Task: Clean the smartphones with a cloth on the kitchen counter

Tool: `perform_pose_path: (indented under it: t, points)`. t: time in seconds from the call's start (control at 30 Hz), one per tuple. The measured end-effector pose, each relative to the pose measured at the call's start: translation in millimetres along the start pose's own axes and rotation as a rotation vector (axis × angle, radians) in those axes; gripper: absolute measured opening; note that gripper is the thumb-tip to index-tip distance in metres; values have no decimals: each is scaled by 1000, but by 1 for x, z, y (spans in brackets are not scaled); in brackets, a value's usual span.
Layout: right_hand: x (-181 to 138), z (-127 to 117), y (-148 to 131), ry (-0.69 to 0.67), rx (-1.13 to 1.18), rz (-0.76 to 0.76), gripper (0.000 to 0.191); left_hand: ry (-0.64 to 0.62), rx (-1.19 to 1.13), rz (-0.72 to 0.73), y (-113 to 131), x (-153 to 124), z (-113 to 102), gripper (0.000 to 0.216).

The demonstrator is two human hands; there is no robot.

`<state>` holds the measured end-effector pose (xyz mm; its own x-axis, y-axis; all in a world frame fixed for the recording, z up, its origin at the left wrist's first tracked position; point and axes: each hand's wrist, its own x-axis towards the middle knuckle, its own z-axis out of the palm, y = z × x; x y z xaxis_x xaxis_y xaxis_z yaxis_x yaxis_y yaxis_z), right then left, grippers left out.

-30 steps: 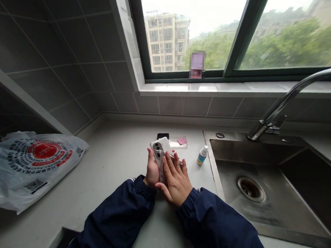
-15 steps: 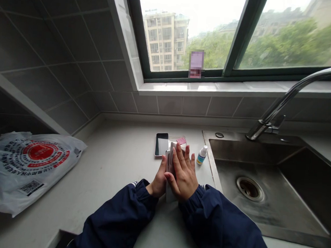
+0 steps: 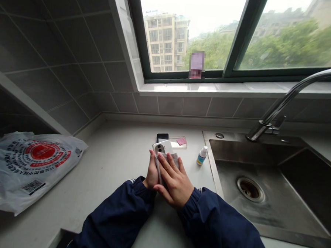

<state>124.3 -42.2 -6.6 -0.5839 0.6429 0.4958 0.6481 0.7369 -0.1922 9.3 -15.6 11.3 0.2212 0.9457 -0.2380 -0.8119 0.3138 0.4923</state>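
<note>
My left hand (image 3: 152, 172) is closed around a white smartphone (image 3: 167, 146), tilted with its back and round camera block facing up. A thin grey cloth (image 3: 175, 158) covers the lower part of that back. Over the cloth lies my right hand (image 3: 175, 181), its fingers extended, pressing it against the phone. Just beyond, a dark-screened phone (image 3: 162, 136) rests on the counter, partly hidden by the white one. Beside it is a clear phone case (image 3: 184, 147) with a small pink piece (image 3: 181, 140) on it. A small white-capped bottle (image 3: 202, 155) stands to the right.
On the right is a steel sink (image 3: 244, 150) with a drain (image 3: 250, 188) and a chrome faucet (image 3: 277, 104). A printed white plastic bag (image 3: 41, 169) sits at the left on the pale counter (image 3: 114, 154). Behind runs a tiled wall (image 3: 169, 105) below a window.
The phone in my left hand has turned from edge-on to show its back and camera, moving slightly left. My right hand has shifted left and lower with the cloth.
</note>
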Motion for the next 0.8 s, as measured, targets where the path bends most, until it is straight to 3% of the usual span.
perform_pose_path:
  t: [0.13, 0.43, 0.8]
  points:
    - [-1, 4, -1, -47, 16, -13, 70, 17, 61, 33, 13, 3, -2, 84]
    - [-3, 11, -2, -57, 42, -10, 66, 144, 91, 144, 31, 17, -11, 89]
    - [-3, 12, -4, 183, 140, -38, 38, 227, -13, 88, 35, 23, -19, 84]
